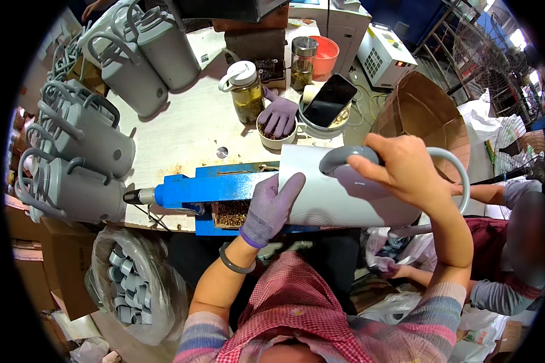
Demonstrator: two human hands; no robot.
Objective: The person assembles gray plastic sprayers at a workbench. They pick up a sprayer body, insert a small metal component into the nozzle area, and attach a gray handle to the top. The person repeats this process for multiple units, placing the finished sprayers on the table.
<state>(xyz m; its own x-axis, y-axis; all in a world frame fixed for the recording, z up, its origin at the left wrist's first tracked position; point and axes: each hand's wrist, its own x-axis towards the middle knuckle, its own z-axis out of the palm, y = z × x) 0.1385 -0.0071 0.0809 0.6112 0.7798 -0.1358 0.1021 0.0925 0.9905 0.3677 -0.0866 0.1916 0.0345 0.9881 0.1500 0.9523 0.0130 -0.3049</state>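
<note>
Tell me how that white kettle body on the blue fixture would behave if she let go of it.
The white kettle body lies on its side over the blue fixture, and its round wall would probably roll if freed. It looks like a stiff, hollow shell, likely light for its size. The smooth finish may be slippery; the left hand is gloved, the right hand bare on the grey handle.

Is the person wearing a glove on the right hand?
No, the right hand is bare on the grey handle; only the left hand wears a purple glove.

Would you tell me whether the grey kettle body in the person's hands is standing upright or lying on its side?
On its side. The kettle body lies level, mouth toward the blue fixture; gloved left hand steadies it, and the bare right hand grips its handle.
</note>
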